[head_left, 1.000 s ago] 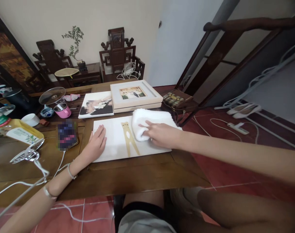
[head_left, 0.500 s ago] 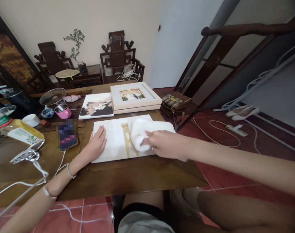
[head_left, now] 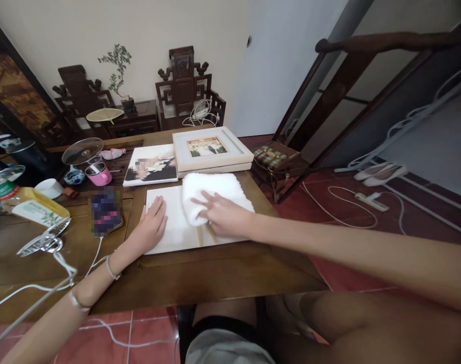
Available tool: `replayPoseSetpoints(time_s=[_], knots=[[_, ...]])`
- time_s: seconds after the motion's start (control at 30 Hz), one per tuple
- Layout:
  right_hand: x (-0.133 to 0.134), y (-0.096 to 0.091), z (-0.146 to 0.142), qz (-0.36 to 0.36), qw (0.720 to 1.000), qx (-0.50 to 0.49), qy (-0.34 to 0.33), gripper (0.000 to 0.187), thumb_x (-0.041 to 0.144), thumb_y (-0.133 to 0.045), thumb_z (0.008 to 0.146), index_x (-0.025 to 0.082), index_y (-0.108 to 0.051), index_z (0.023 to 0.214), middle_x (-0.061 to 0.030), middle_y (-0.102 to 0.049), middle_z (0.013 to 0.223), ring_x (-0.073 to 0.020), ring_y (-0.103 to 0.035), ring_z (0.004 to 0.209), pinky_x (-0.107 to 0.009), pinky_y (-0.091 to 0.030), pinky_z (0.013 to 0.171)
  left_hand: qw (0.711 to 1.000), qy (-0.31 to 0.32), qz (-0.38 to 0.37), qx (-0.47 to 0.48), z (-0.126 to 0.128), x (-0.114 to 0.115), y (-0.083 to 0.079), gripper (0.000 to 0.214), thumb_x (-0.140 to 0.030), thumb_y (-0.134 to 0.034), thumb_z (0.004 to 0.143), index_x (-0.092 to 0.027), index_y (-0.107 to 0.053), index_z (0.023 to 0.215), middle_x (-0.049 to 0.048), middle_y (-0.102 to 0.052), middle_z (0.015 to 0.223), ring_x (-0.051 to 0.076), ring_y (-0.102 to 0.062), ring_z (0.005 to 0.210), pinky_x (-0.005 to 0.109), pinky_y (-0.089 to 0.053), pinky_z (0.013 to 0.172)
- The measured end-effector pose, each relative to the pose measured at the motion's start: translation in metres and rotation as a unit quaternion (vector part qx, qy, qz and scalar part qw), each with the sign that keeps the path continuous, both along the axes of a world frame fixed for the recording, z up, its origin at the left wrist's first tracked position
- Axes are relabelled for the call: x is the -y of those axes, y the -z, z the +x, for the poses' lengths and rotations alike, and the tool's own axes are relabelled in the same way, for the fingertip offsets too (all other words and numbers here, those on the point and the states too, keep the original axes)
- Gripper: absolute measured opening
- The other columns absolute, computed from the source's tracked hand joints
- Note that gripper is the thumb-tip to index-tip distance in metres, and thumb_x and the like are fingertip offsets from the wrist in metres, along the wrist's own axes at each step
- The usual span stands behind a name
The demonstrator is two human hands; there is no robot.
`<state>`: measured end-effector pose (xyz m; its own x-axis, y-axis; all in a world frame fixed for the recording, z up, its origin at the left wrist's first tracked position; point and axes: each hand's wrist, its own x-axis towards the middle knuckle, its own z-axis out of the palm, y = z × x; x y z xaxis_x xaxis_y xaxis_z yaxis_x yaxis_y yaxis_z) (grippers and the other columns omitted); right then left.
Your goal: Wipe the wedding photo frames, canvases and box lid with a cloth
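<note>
A white board with a gold stand strip point(head_left: 174, 227) lies face down on the wooden table point(head_left: 200, 275). My left hand point(head_left: 151, 226) rests flat on its left edge, fingers stretched out. My right hand point(head_left: 219, 216) presses flat on a folded white towel point(head_left: 211, 189) that covers the board's middle and most of the gold strip.
Behind the board lie a photo print point(head_left: 151, 165) and a framed picture in a pale frame point(head_left: 211, 147). A phone point(head_left: 105, 212) on a cable lies to the left, with a pink cup point(head_left: 98, 173), small fan point(head_left: 82, 150) and bottles. A bag point(head_left: 276, 156) sits right.
My right hand has slid the towel leftward across the board, from its right part over the gold strip. My left hand has stayed in place.
</note>
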<state>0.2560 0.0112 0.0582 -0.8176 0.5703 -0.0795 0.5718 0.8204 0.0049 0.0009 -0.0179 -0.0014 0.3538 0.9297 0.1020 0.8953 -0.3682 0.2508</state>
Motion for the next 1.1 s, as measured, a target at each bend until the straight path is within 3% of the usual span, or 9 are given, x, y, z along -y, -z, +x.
replayPoseSetpoints(time_s=[0.2, 0.3, 0.43, 0.63, 0.77, 0.93, 1.1], knots=[[0.065, -0.03, -0.023, -0.062, 0.996, 0.05, -0.048, 0.04, 0.008, -0.056, 0.075, 0.015, -0.069, 0.112, -0.0179, -0.046, 0.145, -0.0467, -0.038, 0.131, -0.06, -0.044, 0.093, 1.0, -0.005, -0.011, 0.0, 0.002, 0.004, -0.009, 0.05, -0.029, -0.026, 0.099, -0.013, -0.031, 0.146, 0.019, -0.025, 0.157, 0.029, -0.018, 0.147, 0.056, -0.018, 0.116], [0.076, -0.043, -0.033, -0.092, 0.992, 0.054, -0.066, 0.033, 0.01, -0.056, 0.075, 0.017, -0.072, 0.104, -0.0167, -0.055, 0.136, -0.0429, -0.049, 0.122, -0.052, -0.049, 0.085, 1.0, -0.001, -0.026, 0.005, 0.003, 0.006, -0.014, 0.05, -0.029, -0.026, 0.099, -0.013, -0.03, 0.146, 0.0185, -0.024, 0.158, 0.028, -0.016, 0.147, 0.057, -0.017, 0.116], [0.05, -0.041, -0.041, -0.105, 0.994, 0.024, -0.024, 0.035, 0.009, -0.048, 0.08, 0.017, -0.07, 0.106, -0.0151, -0.063, 0.123, -0.0343, -0.057, 0.112, -0.041, -0.051, 0.078, 1.0, -0.004, -0.029, 0.005, 0.002, 0.006, -0.015, 0.051, -0.026, -0.025, 0.098, -0.012, -0.03, 0.147, 0.0188, -0.024, 0.157, 0.029, -0.017, 0.147, 0.058, -0.017, 0.116], [-0.023, -0.022, -0.043, 0.01, 0.999, -0.009, -0.036, 0.047, 0.007, -0.047, 0.08, 0.013, -0.062, 0.123, -0.0149, -0.048, 0.144, -0.0363, -0.043, 0.129, -0.049, -0.046, 0.094, 1.0, -0.008, -0.023, 0.006, 0.001, 0.002, -0.011, 0.05, -0.028, -0.028, 0.099, -0.013, -0.033, 0.146, 0.0181, -0.024, 0.158, 0.029, -0.018, 0.147, 0.055, -0.016, 0.117], [-0.04, -0.017, -0.04, 0.021, 0.999, 0.006, -0.025, 0.047, 0.006, -0.045, 0.081, 0.014, -0.061, 0.125, -0.0123, -0.05, 0.143, -0.0337, -0.046, 0.127, -0.046, -0.046, 0.094, 0.999, -0.012, -0.033, 0.008, 0.007, 0.003, -0.014, 0.051, -0.028, -0.027, 0.099, -0.012, -0.03, 0.147, 0.0182, -0.023, 0.158, 0.028, -0.015, 0.148, 0.056, -0.014, 0.117], [-0.006, -0.019, -0.034, 0.041, 0.998, 0.044, -0.012, 0.046, 0.009, -0.049, 0.084, 0.014, -0.06, 0.128, -0.0138, -0.037, 0.152, -0.0417, -0.029, 0.138, -0.058, -0.036, 0.103, 0.999, -0.001, -0.042, 0.011, 0.011, 0.008, -0.02, 0.051, -0.03, -0.025, 0.1, -0.013, -0.028, 0.148, 0.0182, -0.022, 0.158, 0.027, -0.014, 0.148, 0.057, -0.014, 0.116], [0.041, -0.034, -0.027, -0.005, 0.997, 0.066, -0.039, 0.039, 0.011, -0.051, 0.083, 0.013, -0.066, 0.119, -0.0165, -0.039, 0.15, -0.0463, -0.031, 0.136, -0.059, -0.038, 0.1, 0.999, 0.001, -0.042, 0.014, 0.012, 0.007, -0.022, 0.053, -0.031, -0.024, 0.1, -0.011, -0.027, 0.148, 0.0191, -0.022, 0.158, 0.028, -0.014, 0.148, 0.058, -0.014, 0.116]])
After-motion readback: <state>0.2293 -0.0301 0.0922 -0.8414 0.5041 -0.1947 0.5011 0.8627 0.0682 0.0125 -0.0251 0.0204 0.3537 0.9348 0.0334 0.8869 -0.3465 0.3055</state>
